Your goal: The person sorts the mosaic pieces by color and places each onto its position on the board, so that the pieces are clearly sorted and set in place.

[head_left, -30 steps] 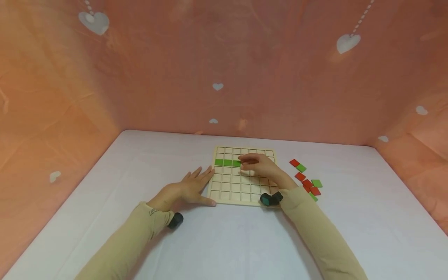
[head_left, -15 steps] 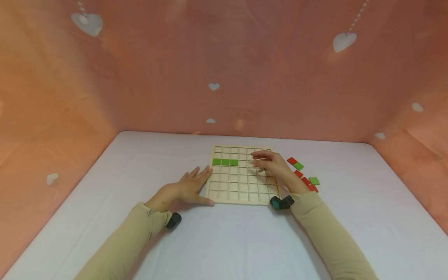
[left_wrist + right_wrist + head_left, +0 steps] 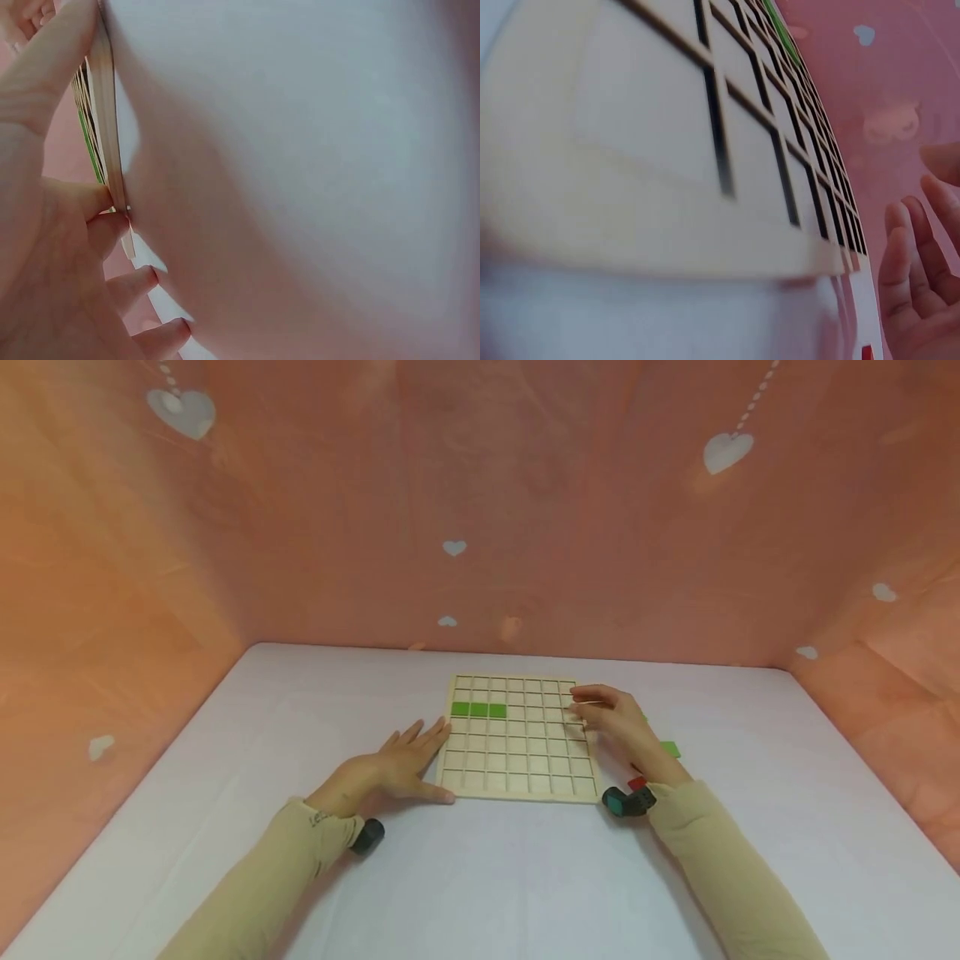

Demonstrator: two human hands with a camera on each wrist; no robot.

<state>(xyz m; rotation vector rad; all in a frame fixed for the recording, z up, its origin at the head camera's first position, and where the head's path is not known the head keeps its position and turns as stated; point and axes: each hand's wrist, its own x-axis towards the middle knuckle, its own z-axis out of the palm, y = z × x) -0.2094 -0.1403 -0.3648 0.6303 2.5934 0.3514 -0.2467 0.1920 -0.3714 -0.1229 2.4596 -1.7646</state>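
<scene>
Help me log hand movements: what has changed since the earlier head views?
The right hand has moved right, from beside the row's third green tile to the right edge of the wooden grid board, now hiding most loose tiles. No grip or release plainly shows. The left hand at the board's left edge and the row of green tiles stayed put.

White table (image 3: 487, 885) | gridded wooden board (image 3: 536, 745) | near it: green tile (image 3: 670, 749), red tile (image 3: 637, 783)

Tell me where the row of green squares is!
In the head view, the row of green squares lies on the left side of the wooden board, just beyond the left hand.
</scene>
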